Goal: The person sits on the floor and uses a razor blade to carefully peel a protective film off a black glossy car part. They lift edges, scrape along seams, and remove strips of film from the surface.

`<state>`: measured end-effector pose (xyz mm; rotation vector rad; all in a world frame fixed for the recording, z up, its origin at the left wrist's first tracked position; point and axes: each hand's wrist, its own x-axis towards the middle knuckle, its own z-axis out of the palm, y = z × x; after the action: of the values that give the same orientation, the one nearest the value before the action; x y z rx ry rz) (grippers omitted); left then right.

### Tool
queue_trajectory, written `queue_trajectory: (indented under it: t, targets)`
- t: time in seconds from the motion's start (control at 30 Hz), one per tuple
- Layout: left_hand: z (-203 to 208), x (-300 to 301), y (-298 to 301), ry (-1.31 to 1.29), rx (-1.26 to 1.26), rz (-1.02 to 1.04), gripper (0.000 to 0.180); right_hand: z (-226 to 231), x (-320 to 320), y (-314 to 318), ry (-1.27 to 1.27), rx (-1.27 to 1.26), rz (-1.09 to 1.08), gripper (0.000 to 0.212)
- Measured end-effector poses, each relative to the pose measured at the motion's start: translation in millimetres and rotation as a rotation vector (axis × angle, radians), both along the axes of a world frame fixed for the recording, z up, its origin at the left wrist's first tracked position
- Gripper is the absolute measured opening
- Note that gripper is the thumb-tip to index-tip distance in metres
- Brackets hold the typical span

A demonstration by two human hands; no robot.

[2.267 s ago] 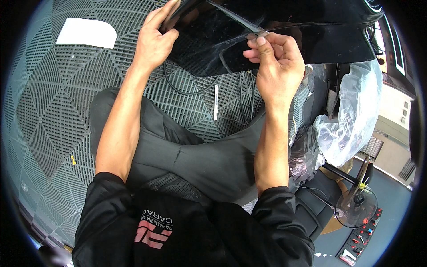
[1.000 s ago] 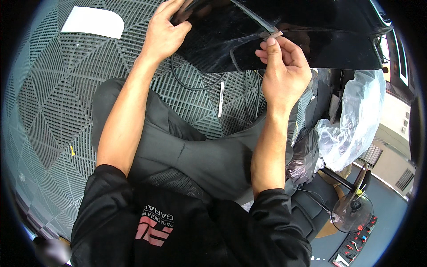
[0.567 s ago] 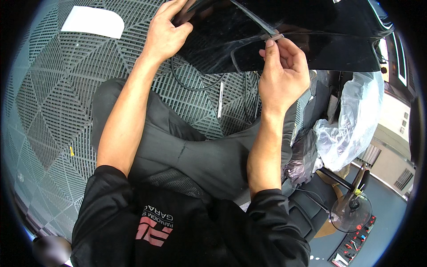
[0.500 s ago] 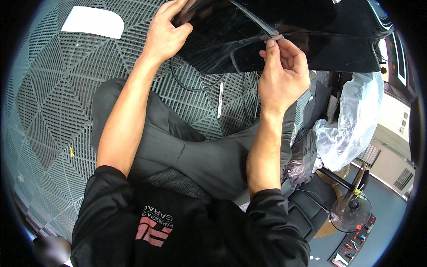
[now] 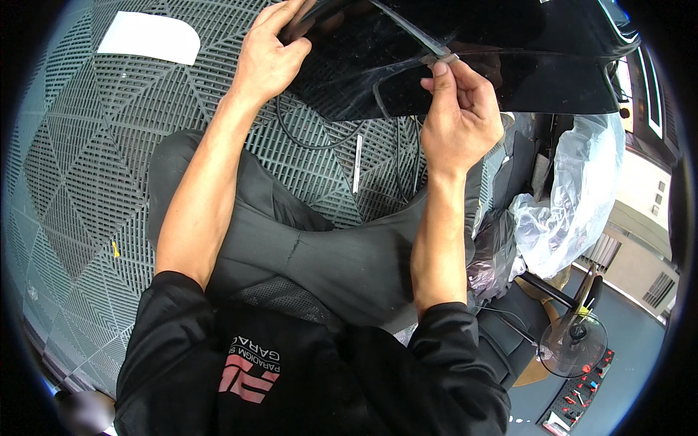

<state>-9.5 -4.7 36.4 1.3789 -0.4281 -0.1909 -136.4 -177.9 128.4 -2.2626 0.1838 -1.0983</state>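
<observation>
While the head view shows a glossy black panel (image 5: 531, 83) from twelve to two o'clock, the person's left hand (image 5: 267, 64) is at eleven, its grip closed around the panel's near-left edge. At one o'clock, the right hand (image 5: 462, 120) has thumb and fingertips pinched together on a small flat piece (image 5: 451, 58) beside the lower end of a grey strip (image 5: 408, 30); whether they join cannot be told. The strip could crease or tear if pulled unevenly, and a hard-edged piece pressed steeply might scratch the gloss.
</observation>
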Motion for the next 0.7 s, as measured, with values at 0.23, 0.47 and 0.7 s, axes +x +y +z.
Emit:
queue_trajectory:
  t: [0.23, 0.47, 0.7]
  targets:
    - [2.8, -1.7, 1.0, -0.001, 0.008, -0.002, 0.075, 0.2, -0.1, -3.0, -0.002, -0.028, 0.026, 0.009]
    - [-2.8, -0.7, -1.7, 0.028, -0.059, -0.012, 0.075, -1.6, -0.1, 0.0, -0.017, -0.016, 0.011, 0.01]
    - [-4.5, -1.0, -3.5, 0.148, -0.307, -0.102, 0.075, -0.2, -1.7, 6.6, -0.003, 0.095, 0.023, 0.012]
